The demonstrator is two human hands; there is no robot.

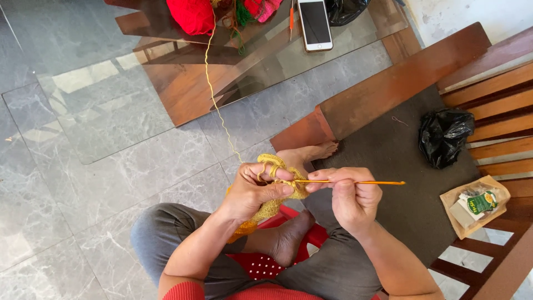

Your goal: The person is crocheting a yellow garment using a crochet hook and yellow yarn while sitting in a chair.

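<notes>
Left hand [252,191] pinches one yellow crochet piece [277,189], partly hidden beneath it; right hand [350,197] grips one orange hook [355,182]; one yarn strand [214,94] runs up.

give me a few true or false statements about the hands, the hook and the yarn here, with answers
1. The right hand holds an orange crochet hook. True.
2. The left hand grips a blue crochet piece. False: the crochet piece is yellow.
3. The yellow yarn strand runs up to the glass table. True.
4. The phone lies on the person's lap. False: it lies on the glass table.
5. The black plastic bag sits on the wooden bench. True.
</notes>
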